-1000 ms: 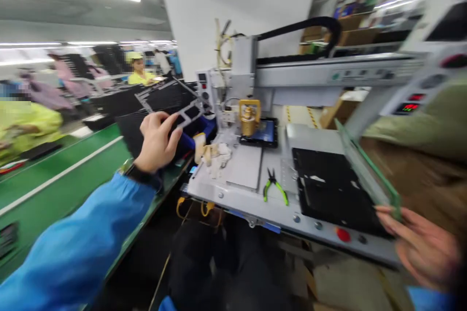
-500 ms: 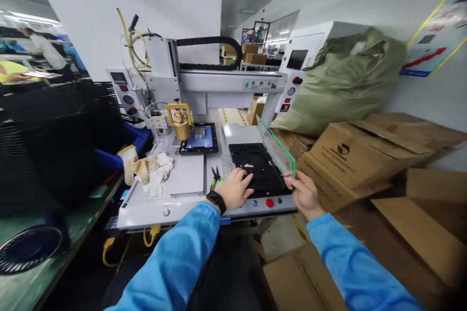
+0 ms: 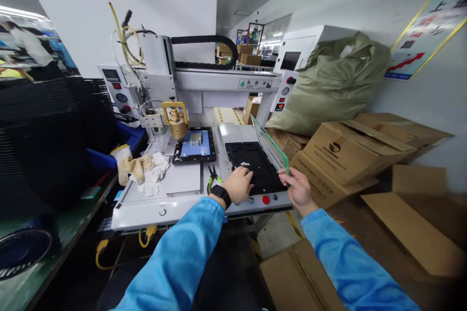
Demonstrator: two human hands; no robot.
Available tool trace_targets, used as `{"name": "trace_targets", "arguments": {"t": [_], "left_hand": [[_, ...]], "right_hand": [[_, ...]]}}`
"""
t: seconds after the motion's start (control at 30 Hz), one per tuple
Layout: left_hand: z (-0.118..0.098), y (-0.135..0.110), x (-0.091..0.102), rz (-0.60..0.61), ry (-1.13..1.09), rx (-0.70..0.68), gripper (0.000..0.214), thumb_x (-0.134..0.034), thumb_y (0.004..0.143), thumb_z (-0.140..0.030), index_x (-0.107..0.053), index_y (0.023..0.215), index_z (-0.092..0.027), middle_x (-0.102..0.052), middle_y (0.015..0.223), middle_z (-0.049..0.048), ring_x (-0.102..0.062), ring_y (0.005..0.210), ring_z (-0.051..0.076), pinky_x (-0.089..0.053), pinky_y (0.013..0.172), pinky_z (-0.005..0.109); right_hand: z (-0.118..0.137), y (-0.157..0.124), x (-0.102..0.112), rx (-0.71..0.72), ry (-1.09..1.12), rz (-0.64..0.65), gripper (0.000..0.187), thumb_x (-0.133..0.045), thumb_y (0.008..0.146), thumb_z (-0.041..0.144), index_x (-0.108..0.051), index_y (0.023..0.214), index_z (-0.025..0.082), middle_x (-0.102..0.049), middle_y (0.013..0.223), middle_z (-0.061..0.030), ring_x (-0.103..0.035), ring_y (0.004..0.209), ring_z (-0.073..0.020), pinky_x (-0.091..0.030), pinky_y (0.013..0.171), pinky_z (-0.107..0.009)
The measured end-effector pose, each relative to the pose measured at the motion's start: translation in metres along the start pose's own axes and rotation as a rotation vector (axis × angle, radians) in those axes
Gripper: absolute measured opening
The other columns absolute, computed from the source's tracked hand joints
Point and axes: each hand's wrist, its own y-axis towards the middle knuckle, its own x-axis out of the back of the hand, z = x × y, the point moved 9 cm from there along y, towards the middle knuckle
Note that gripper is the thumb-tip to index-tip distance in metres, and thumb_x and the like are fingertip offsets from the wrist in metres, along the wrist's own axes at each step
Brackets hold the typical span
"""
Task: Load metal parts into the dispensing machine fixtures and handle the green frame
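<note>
The white surface (image 3: 138,215) of a machine carries pale gloves (image 3: 134,167), green-handled pliers (image 3: 210,183) and a black frame with a blue panel (image 3: 204,144). At the right of the room are cardboard boxes (image 3: 333,153) and a big green sack (image 3: 332,88). The glass panel (image 3: 276,145), clear with green edges, stands tilted along the right side of a flat black plate (image 3: 264,167). The right hand (image 3: 299,189) pinches its near corner. The left hand (image 3: 238,184) lies on the plate's near-left edge, fingers bent; I cannot tell whether they grip it.
</note>
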Motion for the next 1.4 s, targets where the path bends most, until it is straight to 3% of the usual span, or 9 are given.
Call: {"name": "trace_targets", "arguments": {"t": [0.17, 0.33, 0.47, 0.73, 0.83, 0.93, 1.07, 1.23, 1.4], "left_hand": [[-0.009, -0.024, 0.023, -0.089, -0.032, 0.060, 0.046, -0.061, 0.098, -0.035, -0.060, 0.142, -0.020, -0.058, 0.136, 0.0191, -0.057, 0.127, 0.034, -0.054, 0.112, 0.053], [-0.023, -0.102, 0.060, -0.145, -0.050, 0.072, 0.059, -0.064, 0.098, -0.040, -0.051, 0.154, -0.030, -0.053, 0.149, 0.0159, -0.055, 0.136, 0.033, -0.056, 0.113, 0.051], [-0.012, -0.186, 0.086, -0.133, -0.028, 0.165, 0.061, -0.059, 0.098, -0.033, -0.048, 0.158, -0.034, -0.058, 0.145, 0.0133, -0.062, 0.129, 0.031, -0.061, 0.108, 0.049], [0.049, -0.398, 0.114, -0.238, 0.143, 0.544, 0.051, -0.059, 0.092, -0.044, -0.061, 0.143, -0.051, -0.064, 0.141, -0.0012, -0.068, 0.120, 0.031, -0.066, 0.098, 0.047], [0.078, -0.476, 0.140, -0.298, 0.218, 0.761, 0.045, -0.058, 0.090, -0.052, -0.067, 0.134, -0.048, -0.068, 0.132, -0.0012, -0.069, 0.116, 0.032, -0.065, 0.098, 0.047], [0.089, -0.541, 0.172, -0.343, 0.287, 1.041, 0.043, -0.055, 0.092, -0.059, -0.074, 0.122, -0.036, -0.072, 0.114, 0.0045, -0.071, 0.103, 0.030, -0.064, 0.093, 0.042], [0.080, -0.586, 0.196, -0.385, 0.311, 1.328, 0.049, -0.050, 0.095, -0.061, -0.075, 0.119, -0.025, -0.071, 0.101, 0.0069, -0.068, 0.092, 0.025, -0.061, 0.089, 0.038], [0.080, -0.575, 0.184, -0.442, 0.261, 1.325, 0.042, -0.054, 0.097, -0.054, -0.077, 0.112, -0.022, -0.068, 0.095, 0.0076, -0.066, 0.092, 0.023, -0.058, 0.093, 0.037], [0.080, -0.559, 0.170, -0.444, 0.223, 1.237, 0.033, -0.058, 0.100, -0.044, -0.077, 0.113, -0.021, -0.070, 0.105, 0.0089, -0.066, 0.099, 0.022, -0.055, 0.099, 0.038]], "right_hand": [[-0.009, 0.003, 0.001, -0.006, -0.074, 0.028, 0.030, -0.081, 0.081, 0.041, -0.076, 0.096, 0.015, -0.059, 0.069, -0.0005, -0.048, 0.063, -0.0124, -0.037, 0.060, -0.027], [-0.019, 0.000, 0.003, 0.023, -0.354, 0.150, 0.034, -0.081, 0.087, 0.042, -0.075, 0.109, 0.015, -0.074, 0.099, -0.0079, -0.066, 0.087, -0.0190, -0.051, 0.082, -0.033], [-0.019, -0.007, 0.007, 0.084, -0.300, 0.197, 0.036, -0.075, 0.095, 0.037, -0.070, 0.124, 0.017, -0.074, 0.115, -0.0112, -0.068, 0.110, -0.0239, -0.049, 0.103, -0.038], [-0.023, -0.018, 0.037, 0.049, -0.319, 0.102, 0.032, -0.075, 0.091, 0.041, -0.074, 0.115, 0.020, -0.075, 0.107, -0.0115, -0.070, 0.102, -0.0270, -0.053, 0.097, -0.042], [-0.023, -0.035, 0.027, 0.027, -0.341, 0.149, 0.031, -0.076, 0.087, 0.045, -0.078, 0.107, 0.022, -0.076, 0.106, -0.0132, -0.072, 0.103, -0.0324, -0.058, 0.094, -0.047], [-0.016, -0.056, -0.032, 0.078, -0.390, 0.392, 0.028, -0.075, 0.087, 0.042, -0.078, 0.109, 0.025, -0.076, 0.110, -0.0136, -0.072, 0.110, -0.0352, -0.063, 0.091, -0.047], [0.033, -0.096, -0.158, 0.501, -0.375, 0.825, 0.013, -0.069, 0.092, 0.029, -0.072, 0.105, 0.029, -0.078, 0.097, -0.0052, -0.078, 0.089, -0.0230, -0.067, 0.078, -0.026], [0.076, -0.144, -0.280, 0.650, -0.162, 1.168, 0.013, -0.065, 0.091, 0.019, -0.065, 0.104, 0.024, -0.072, 0.085, -0.0033, -0.074, 0.075, -0.0178, -0.065, 0.069, -0.024], [0.151, -0.188, -0.349, 0.796, 0.045, 1.292, 0.011, -0.056, 0.097, 0.017, -0.062, 0.106, 0.020, -0.074, 0.091, -0.0061, -0.072, 0.082, -0.0174, -0.062, 0.078, -0.030]]}}
